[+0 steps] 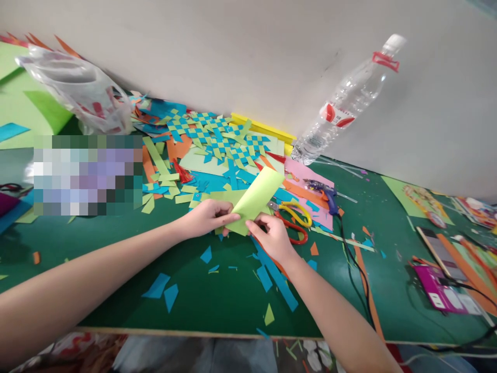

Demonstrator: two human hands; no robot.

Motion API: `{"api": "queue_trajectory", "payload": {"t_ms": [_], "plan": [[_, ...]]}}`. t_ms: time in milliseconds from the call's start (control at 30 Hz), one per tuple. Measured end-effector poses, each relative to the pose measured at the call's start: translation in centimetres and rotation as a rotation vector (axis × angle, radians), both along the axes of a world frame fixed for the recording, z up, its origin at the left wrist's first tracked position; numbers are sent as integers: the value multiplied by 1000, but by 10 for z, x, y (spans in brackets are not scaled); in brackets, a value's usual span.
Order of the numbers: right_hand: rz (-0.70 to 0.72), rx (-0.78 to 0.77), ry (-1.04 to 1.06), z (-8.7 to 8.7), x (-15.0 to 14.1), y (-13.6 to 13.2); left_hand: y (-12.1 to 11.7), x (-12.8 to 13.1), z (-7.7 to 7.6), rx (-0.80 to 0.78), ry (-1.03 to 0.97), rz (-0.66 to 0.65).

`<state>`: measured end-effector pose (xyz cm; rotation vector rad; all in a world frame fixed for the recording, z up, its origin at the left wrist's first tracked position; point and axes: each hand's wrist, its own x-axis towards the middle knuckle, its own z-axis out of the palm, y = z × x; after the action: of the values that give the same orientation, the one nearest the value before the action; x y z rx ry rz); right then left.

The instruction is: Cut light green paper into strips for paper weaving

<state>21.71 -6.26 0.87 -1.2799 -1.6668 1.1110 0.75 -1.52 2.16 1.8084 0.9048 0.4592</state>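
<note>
A folded sheet of light green paper [261, 190] is held up over the table between both hands. My left hand [213, 217] pinches its lower left edge, thumb on top. At the lower right corner, my right hand [271, 232] grips the same paper between thumb and fingers. Just right of the paper lie scissors with a yellow handle [297, 213] and a red handle [297, 233], partly hidden by my right hand. Behind the paper spread several woven blue and green paper pieces [217, 135]. Blue paper strips [277, 280] lie beneath my right wrist.
A clear plastic bottle [345, 103] stands by the wall. A purple glue gun [330, 197] rests on pink paper [326, 221], its black cable running forward. At left are a plastic bag [89, 98] and a blurred patch. A phone [438, 248] and purple box [438, 290] lie right.
</note>
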Motion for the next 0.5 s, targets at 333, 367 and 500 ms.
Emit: {"api": "queue_trajectory", "payload": {"t_ms": [333, 367, 500], "plan": [[-15, -66, 49, 0, 0, 1, 0, 2, 0, -53, -47, -9], [-17, -67, 56, 0, 0, 1, 0, 2, 0, -44, -32, -6], [-15, -73, 76, 1, -1, 1, 0, 1, 1, -17, 11, -6]]}}
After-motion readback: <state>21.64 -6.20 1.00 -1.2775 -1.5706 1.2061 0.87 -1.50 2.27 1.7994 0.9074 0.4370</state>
